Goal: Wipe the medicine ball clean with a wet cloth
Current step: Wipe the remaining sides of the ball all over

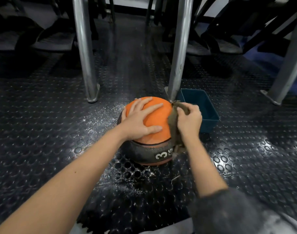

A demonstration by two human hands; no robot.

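Head view shows the left hand (pixel 141 118) flat atop the round orange-and-black rubber medicine ball (pixel 154 122), right hand (pixel 189 121) clenching the brown wet cloth (pixel 172 122) at its three o'clock; hard sideways wiping may roll it.

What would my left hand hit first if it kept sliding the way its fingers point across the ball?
Probably the cloth. The left hand lies flat on the medicine ball, fingers pointing toward the right hand, which presses that cloth against the ball's side. Depth is hard to judge.
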